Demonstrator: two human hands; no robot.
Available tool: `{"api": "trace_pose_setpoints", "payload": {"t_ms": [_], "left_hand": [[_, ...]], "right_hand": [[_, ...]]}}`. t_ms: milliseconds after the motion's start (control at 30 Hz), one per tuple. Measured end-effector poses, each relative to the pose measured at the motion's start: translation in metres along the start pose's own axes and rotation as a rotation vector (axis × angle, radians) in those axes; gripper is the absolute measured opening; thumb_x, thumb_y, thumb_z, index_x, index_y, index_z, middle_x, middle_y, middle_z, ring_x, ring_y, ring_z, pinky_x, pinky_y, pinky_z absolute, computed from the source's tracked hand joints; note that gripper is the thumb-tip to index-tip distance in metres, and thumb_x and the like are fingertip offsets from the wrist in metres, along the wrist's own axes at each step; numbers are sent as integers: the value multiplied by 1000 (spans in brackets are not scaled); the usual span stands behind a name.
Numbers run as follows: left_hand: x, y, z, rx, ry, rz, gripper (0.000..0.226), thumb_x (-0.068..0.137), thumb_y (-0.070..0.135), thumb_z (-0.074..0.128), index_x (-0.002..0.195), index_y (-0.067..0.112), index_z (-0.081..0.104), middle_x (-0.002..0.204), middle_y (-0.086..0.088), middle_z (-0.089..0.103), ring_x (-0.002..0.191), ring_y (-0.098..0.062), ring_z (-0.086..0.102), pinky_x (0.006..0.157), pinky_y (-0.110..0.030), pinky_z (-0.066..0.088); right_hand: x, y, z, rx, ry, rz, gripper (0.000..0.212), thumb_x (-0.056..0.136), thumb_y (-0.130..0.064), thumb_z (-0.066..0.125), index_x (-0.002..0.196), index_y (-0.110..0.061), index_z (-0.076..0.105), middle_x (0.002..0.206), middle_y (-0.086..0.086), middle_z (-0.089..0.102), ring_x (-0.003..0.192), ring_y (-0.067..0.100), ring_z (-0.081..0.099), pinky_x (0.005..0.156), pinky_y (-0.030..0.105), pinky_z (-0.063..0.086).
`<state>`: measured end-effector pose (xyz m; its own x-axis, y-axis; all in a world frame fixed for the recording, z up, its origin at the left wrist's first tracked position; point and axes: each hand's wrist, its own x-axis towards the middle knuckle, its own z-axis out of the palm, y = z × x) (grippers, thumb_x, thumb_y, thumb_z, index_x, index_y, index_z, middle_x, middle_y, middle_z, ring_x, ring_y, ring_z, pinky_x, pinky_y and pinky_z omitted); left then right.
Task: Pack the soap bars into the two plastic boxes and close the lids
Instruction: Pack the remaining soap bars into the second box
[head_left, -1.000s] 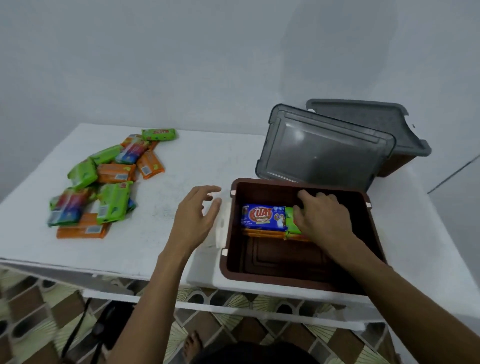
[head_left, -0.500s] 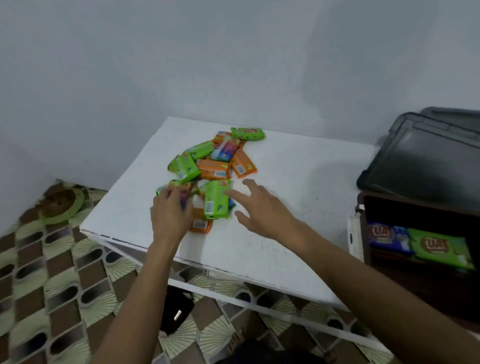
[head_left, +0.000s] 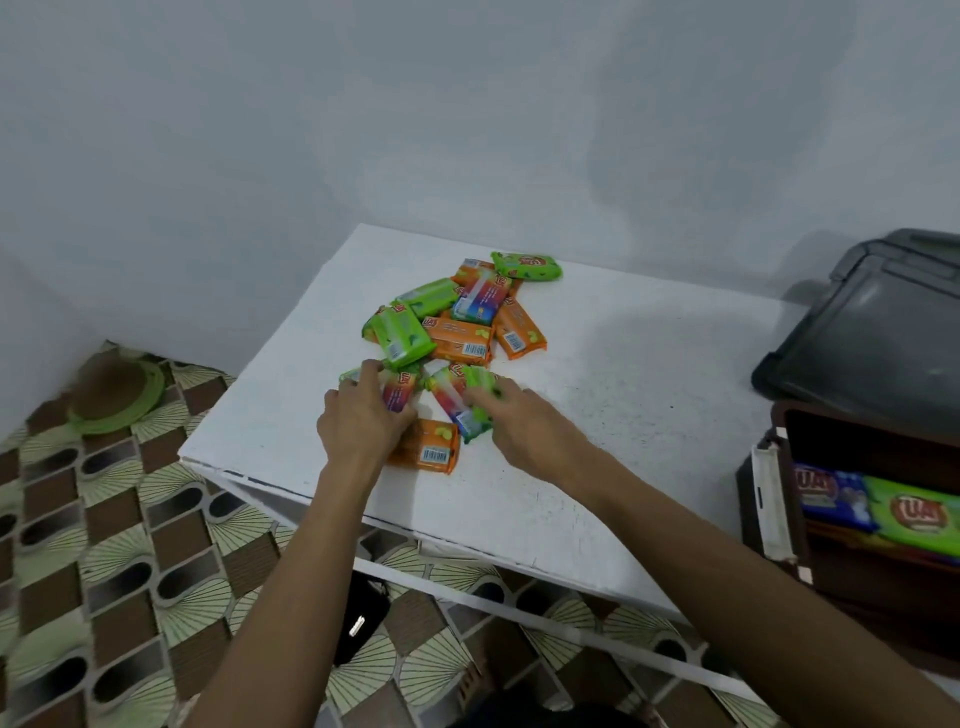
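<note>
On the white counter (head_left: 623, 374), at the pile of wrapped soap bars (head_left: 457, 338), the left hand (head_left: 358, 426) curls its fingers round a rainbow-wrapped bar (head_left: 402, 389). The right hand (head_left: 524, 426) lays blurred fingers on a green-edged bar (head_left: 465, 410), grip unclear. It is probably gathering two for the brown plastic box (head_left: 883, 447).

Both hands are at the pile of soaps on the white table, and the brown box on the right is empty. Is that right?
No. The brown box is not empty: the head view shows a blue soap bar and a green soap bar in it. The left hand and right hand are at the pile of soaps on the white table.
</note>
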<state>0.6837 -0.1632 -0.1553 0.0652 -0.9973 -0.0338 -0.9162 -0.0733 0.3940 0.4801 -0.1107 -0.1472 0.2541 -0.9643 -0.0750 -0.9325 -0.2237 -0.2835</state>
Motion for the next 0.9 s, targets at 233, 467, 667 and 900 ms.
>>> {"api": "trace_pose_setpoints", "payload": {"t_ms": [233, 467, 667, 900], "left_hand": [[-40, 41, -17, -248, -73, 104, 82, 72, 37, 76, 141, 39, 31, 120, -9, 56, 101, -29, 59, 78, -40, 51], [-91, 147, -19, -769, -67, 321, 61, 74, 17, 78, 124, 37, 50, 115, 15, 57, 99, -10, 66, 74, -20, 54], [-136, 229, 3, -1088, -180, 428, 55, 79, -6, 71, 121, 20, 47, 122, -12, 54, 90, -11, 65, 74, -22, 54], [-177, 280, 50, -1239, -321, 350, 55, 80, -3, 73, 122, 18, 46, 128, -13, 55, 101, -18, 66, 78, -25, 55]], "right_hand": [[-65, 40, -51, 353, 368, 37, 40, 95, -9, 49, 133, -23, 45, 102, 14, 64, 78, 22, 62, 64, 36, 55], [-168, 99, -94, 761, 545, 212, 26, 96, -8, 54, 116, -23, 61, 111, 9, 65, 81, 14, 73, 66, 32, 62], [-260, 154, -135, 818, 637, 280, 28, 94, 1, 52, 116, -12, 64, 115, -1, 63, 100, 5, 64, 74, 19, 56], [-294, 209, -121, 990, 393, 347, 28, 91, 7, 55, 114, -8, 61, 107, 15, 69, 91, 27, 72, 69, 32, 60]]}}
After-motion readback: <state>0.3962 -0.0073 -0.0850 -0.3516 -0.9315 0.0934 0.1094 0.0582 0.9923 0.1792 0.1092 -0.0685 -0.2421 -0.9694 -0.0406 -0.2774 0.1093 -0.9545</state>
